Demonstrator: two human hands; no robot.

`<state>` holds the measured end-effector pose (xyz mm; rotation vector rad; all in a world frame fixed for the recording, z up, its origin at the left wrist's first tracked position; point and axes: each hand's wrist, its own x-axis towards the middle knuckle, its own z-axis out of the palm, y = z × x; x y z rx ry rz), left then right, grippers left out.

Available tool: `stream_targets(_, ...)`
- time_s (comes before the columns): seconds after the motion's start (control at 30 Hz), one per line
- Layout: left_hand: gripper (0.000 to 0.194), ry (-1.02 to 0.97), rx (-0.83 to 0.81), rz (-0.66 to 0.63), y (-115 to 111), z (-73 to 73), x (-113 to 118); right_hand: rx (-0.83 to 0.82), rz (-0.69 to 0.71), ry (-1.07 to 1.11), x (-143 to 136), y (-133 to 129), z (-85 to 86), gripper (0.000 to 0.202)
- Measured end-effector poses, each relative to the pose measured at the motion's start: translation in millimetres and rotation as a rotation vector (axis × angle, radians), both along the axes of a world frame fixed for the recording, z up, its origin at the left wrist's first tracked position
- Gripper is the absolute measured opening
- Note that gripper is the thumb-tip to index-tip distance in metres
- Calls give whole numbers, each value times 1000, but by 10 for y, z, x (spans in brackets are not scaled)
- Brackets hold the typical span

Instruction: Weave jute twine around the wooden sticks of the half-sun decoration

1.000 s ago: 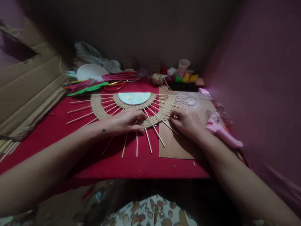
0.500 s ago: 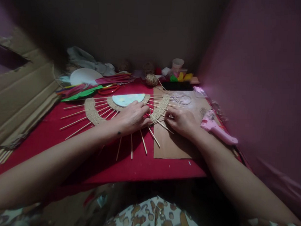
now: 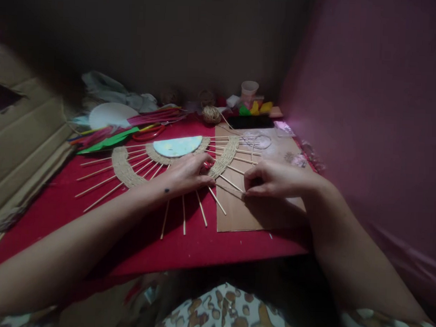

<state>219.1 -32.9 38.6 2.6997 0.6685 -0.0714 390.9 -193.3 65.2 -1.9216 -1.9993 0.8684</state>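
Observation:
A half-round fan of thin wooden sticks [image 3: 216, 200] lies across the table. Its centre is a pale blue half-disc [image 3: 177, 145] edged with twine, and a wider woven twine band [image 3: 225, 159] arches around it. My left hand [image 3: 189, 172] is closed over the band's lower right stretch, thumb and fingers pinching it and hiding that part of the weave. To the right, my right hand [image 3: 269, 179] pinches a strand of twine [image 3: 229, 188], drawn fairly straight from the band near my left fingers. Stick ends lie between both hands.
A brown board [image 3: 233, 221] lies under the fan's right side on the red cloth [image 3: 129, 241]. Behind are a twine ball [image 3: 211, 114], a black phone-like slab [image 3: 251, 121], a cup [image 3: 249, 90], scissors [image 3: 147, 132] and a white plate [image 3: 112, 116]. Cardboard [image 3: 29, 138] stands left.
My right hand has moved right and slightly toward me, away from the band, drawing the twine out. My left hand stays on the weave. The pink tool at right is now hidden behind my right arm.

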Motion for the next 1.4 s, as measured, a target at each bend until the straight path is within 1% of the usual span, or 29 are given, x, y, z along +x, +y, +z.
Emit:
stream_targets(0.1, 46, 10, -57, 34, -1, 18, 8, -39, 20, -44, -7, 4, -45, 9)
stream_targets(0.2, 45, -33, -156, 31, 39, -20, 1, -48, 9, -100, -10, 2, -85, 11)
stream_targets(0.3, 45, -73, -238, 18, 80, -57, -9, -90, 30, -76, -6, -15, -96, 10)
stream_targets(0.4, 45, -78, -256, 14, 88, -48, -17, -116, 47, -58, -3, -30, -87, 9)
stream_targets(0.5, 44, -80, -247, 24, 77, -19, -32, -64, -30, -178, 7, -28, -74, 11)
stream_targets(0.6, 46, -79, -243, 24, 71, -7, -53, 41, -117, -329, 34, -6, -74, 13)
stream_targets(0.67, 46, -79, -243, 20, 68, -5, -67, 120, -163, -380, 57, 18, -94, 12)
stream_targets(0.83, 53, -65, -203, 6, 36, 31, -88, 346, -385, -518, 69, 103, -223, 14)
stream_targets(0.93, 54, -43, -155, -31, 5, 58, -110, 428, -460, -565, 34, 153, -311, 20)
stream_targets(1.03, 53, -47, -146, -73, -20, 81, -156, 436, -484, -529, 8, 190, -388, 21)
stream_targets(1.17, 60, -3, -152, -96, -38, 113, -231, 401, -499, -501, 17, 220, -453, 18)
stream_targets(1.27, 63, 44, -113, -128, -32, 122, -274, 374, -519, -460, 11, 231, -453, 16)
stream_targets(1.4, 59, 106, -38, -174, -25, 122, -298, 346, -542, -443, -46, 235, -434, 16)
